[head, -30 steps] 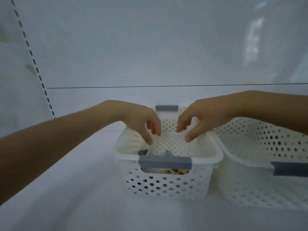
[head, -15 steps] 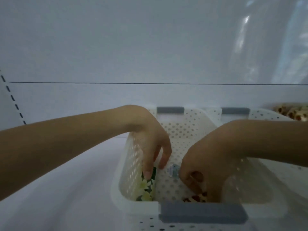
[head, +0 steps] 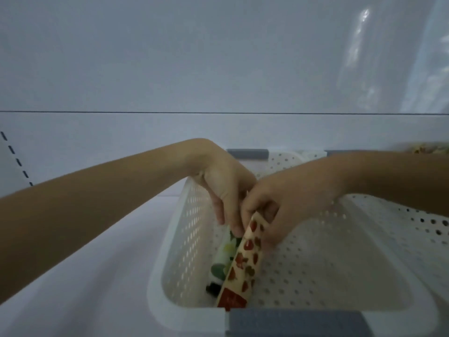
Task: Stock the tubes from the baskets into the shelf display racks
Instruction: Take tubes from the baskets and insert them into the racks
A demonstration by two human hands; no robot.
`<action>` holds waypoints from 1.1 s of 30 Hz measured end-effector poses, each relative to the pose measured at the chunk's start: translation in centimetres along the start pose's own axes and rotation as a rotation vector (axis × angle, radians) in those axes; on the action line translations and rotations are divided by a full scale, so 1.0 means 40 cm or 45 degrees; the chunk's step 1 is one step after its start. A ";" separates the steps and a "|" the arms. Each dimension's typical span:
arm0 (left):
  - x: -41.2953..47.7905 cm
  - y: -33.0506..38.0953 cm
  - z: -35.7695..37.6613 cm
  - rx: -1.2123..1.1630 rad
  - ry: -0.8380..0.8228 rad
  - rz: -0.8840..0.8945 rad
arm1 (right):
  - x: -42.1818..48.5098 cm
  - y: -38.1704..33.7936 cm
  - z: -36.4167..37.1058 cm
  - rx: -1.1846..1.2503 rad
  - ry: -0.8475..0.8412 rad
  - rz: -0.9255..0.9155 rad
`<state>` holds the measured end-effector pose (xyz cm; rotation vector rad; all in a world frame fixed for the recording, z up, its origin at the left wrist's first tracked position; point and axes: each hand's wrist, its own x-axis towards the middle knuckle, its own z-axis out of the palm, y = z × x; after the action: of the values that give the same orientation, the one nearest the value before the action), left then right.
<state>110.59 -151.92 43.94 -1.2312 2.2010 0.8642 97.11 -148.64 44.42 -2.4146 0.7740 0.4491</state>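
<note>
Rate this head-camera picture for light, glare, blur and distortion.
Head view: dim, flat, bluish light with soft shadows. There are pale glare streaks on the white back panel at upper right. The cream red-printed tube in the right hand and the green floral tube under the left hand are soft, their print unreadable. The white perforated plastic basket bows at its near rim, probably from wide-angle stretch.

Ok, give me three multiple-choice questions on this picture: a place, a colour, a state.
1. Where are the red-patterned tube and the green tube? A on the shelf B inside the basket C in a rack
2. What colour are the basket handles? A grey B red C green
3. What is the right hand doing? A hanging empty B pressing the shelf C gripping the red-patterned tube
Answers: B, both are within the basket walls; A, the handles are grey; C, it is curled round that tube.
</note>
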 end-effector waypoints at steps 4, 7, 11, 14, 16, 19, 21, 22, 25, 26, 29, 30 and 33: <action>-0.057 -0.010 -0.054 -0.299 0.315 0.241 | -0.060 0.019 -0.052 0.525 0.245 -0.082; -0.096 -0.015 -0.092 -0.488 0.608 0.304 | -0.105 0.049 -0.076 0.834 0.538 -0.103; -0.121 0.030 -0.112 -0.826 0.962 0.416 | -0.164 0.095 -0.079 1.062 0.900 -0.129; -0.117 0.098 -0.116 -0.885 1.188 0.427 | -0.225 0.123 -0.076 1.048 1.116 -0.136; -0.110 0.161 -0.118 -0.813 1.279 0.408 | -0.283 0.141 -0.072 1.006 1.218 -0.156; -0.098 0.274 -0.123 -0.753 1.353 0.436 | -0.385 0.183 -0.062 0.937 1.344 -0.166; -0.082 0.353 -0.124 -0.744 1.375 0.459 | -0.458 0.222 -0.048 0.911 1.434 -0.159; -0.068 0.394 -0.124 -0.751 1.371 0.469 | -0.495 0.246 -0.038 0.901 1.483 -0.154; -0.005 0.512 -0.115 -0.814 1.358 0.461 | -0.589 0.327 0.000 0.836 1.634 -0.083; 0.023 0.546 -0.108 -0.837 1.360 0.429 | -0.613 0.354 0.015 0.771 1.665 -0.044; 0.115 0.619 -0.085 -0.890 1.345 0.299 | -0.652 0.417 0.071 0.487 1.670 0.002; 0.139 0.632 -0.076 -0.887 1.352 0.257 | -0.655 0.431 0.089 0.380 1.658 0.006; 0.178 0.654 -0.052 -0.935 1.440 0.156 | -0.647 0.459 0.130 0.122 1.583 -0.039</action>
<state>84.20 -147.06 48.38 -2.3927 2.9048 1.2923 65.02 -146.95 44.83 -2.4212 1.1561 -1.1964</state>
